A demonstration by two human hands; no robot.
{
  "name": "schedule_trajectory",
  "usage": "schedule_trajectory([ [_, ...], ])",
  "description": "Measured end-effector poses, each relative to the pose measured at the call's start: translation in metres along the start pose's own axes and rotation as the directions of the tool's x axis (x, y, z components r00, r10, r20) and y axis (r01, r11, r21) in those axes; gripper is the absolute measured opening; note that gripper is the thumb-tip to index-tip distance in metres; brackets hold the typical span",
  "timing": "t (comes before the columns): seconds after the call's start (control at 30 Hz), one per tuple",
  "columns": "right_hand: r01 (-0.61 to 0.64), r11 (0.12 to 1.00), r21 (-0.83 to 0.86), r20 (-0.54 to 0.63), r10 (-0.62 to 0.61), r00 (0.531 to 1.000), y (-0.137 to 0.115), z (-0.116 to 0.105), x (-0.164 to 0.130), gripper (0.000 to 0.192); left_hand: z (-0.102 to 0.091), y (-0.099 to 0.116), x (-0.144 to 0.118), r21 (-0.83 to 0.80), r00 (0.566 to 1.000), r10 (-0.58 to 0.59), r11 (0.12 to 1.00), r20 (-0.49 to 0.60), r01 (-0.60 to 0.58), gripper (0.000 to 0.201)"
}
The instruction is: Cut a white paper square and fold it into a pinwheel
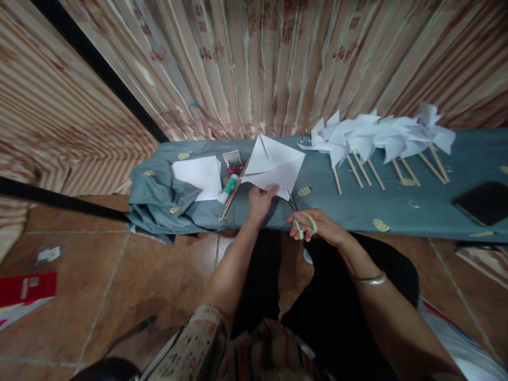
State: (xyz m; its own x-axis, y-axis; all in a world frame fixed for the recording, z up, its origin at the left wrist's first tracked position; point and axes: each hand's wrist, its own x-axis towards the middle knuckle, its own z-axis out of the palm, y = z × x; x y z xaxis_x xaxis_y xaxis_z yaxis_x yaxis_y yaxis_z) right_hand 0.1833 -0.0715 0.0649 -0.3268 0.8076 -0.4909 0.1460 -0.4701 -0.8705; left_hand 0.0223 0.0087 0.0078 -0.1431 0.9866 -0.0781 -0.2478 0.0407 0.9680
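A square sheet of white paper [283, 161], with slits running in from its corners, is pinched in my left hand [262, 203] above the table. My right hand [317, 226] has its fingers through the pale green handles of a pair of scissors [310, 223]. The dark blades point up to the paper's lower right corner; whether they touch it I cannot tell. Just left of the paper lie thin wooden sticks [230, 200], a green and white glue stick [228, 188] and a small red box [233, 161] of tiny dark metal pieces.
Several white paper pinwheels [369, 138] on wooden sticks lie in a row at the right. A stack of white paper [197, 175] rests at the left on the teal cloth [349, 211]. A dark flat object [484, 203] lies far right. Striped curtains [254, 69] hang behind.
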Motion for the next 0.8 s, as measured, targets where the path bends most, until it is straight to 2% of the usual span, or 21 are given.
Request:
schedule_trajectory([
  [0.27,0.013,1.0,0.003,-0.013,-0.013,1.0,0.0055,-0.0012,0.004,0.061,-0.0014,-0.0025,-0.0012,0.029,1.0,0.001,1.0,0.024,-0.002,0.026],
  [0.8,0.023,1.0,-0.016,-0.037,-0.024,0.999,-0.0006,0.0028,0.0063,0.062,-0.0003,-0.0005,-0.0027,0.001,0.999,-0.023,1.0,0.032,0.023,0.022],
])
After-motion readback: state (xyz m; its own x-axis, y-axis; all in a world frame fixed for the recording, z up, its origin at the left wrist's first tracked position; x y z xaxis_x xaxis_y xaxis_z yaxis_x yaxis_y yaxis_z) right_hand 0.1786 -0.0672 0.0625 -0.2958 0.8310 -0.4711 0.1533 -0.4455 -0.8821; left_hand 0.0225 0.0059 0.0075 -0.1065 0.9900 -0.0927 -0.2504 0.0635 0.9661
